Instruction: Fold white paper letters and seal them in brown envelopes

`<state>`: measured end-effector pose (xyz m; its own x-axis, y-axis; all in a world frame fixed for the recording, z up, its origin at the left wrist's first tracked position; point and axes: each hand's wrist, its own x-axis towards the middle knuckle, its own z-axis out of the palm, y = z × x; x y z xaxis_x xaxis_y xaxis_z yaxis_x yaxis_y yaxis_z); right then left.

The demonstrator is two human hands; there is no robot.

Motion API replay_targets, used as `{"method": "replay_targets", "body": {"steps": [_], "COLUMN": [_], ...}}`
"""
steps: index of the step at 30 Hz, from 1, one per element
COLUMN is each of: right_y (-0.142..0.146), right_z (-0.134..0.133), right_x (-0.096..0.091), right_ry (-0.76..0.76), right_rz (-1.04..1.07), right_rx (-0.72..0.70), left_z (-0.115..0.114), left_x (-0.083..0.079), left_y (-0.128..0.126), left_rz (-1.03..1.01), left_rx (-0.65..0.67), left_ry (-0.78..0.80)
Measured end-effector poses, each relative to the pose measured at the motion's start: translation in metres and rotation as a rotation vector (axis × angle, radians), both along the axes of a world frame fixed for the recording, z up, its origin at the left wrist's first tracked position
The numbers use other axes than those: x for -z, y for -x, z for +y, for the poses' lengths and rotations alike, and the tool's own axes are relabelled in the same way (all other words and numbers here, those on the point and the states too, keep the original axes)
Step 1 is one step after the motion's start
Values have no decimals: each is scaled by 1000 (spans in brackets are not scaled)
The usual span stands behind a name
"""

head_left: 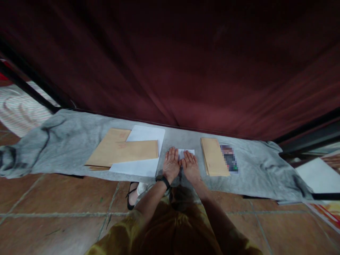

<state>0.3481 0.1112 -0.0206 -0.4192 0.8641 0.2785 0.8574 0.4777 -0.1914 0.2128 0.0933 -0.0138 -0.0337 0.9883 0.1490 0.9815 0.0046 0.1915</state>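
My left hand [171,163] and my right hand [190,165] lie flat side by side, fingers stretched out, pressing on a small folded white paper [186,153] on a grey cloth [66,141]. Only the paper's far edge shows beyond my fingertips. A black band is on my left wrist. To the left lie brown envelopes [124,151] on top of a white sheet [145,136]. To the right is a stack of brown envelopes [214,157].
A dark red curtain [186,71] hangs just behind the cloth. A blurred-out object [228,158] lies beside the right stack. Brown floor tiles [53,209] are in front. White paper [317,174] and printed sheets lie at the far right. A striped fabric [21,109] is at far left.
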Motion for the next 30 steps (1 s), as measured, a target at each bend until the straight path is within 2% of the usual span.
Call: {"method": "replay_targets", "body": {"steps": [5,9,14,23,25,30], "right_y": [10,2,-8,-8,-10,-12], "right_z": [3,2,-1,-2,-2,-2], "right_x": [3,6,8,11,13,14], "right_ry": [5,-30,-67,-114,-112,-112], "right_rz": [13,-37,-123,-140,-133,-102], "right_rx": [-101,-69,-23,3,6,-25], "left_z": [0,-4,-14,-39,-46,-61], "left_x": [3,3,0,-3,-4,-3], "left_y": [0,1,1,0,0,8], "left_rz": [-2,-42,-58,-72,-63,-50], "left_rx": [3,4,-58,-109,-60,287], "left_ry": [3,-11,-7,-58,-89,-110]}}
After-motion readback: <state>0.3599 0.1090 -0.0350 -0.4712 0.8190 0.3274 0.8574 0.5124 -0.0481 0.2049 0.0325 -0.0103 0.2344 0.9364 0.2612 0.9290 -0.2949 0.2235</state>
